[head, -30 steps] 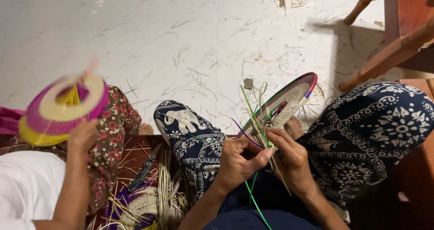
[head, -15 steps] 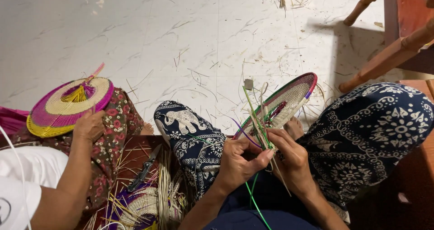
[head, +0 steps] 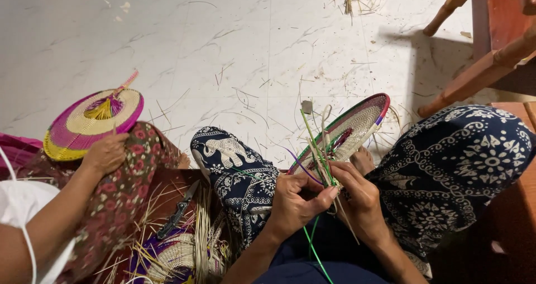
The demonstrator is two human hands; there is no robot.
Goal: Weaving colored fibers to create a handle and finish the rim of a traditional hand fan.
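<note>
Strips, green and pale, are pinched between left hand and right hand, fingers clenched on them. They are held above the lap, against a woven disc. A co-worker's hand grips another disc nearby.

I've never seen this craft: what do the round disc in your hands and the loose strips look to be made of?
Woven disc: seemingly dried straw or palm fibre, matt, fine pale rows with red and green dyed rim. Strips pinched by the left hand and right hand: thin, flat, likely dyed plant fibre.

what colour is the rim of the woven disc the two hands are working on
Red rim with a green line inside it on the woven disc, clearest in the head view.
</note>
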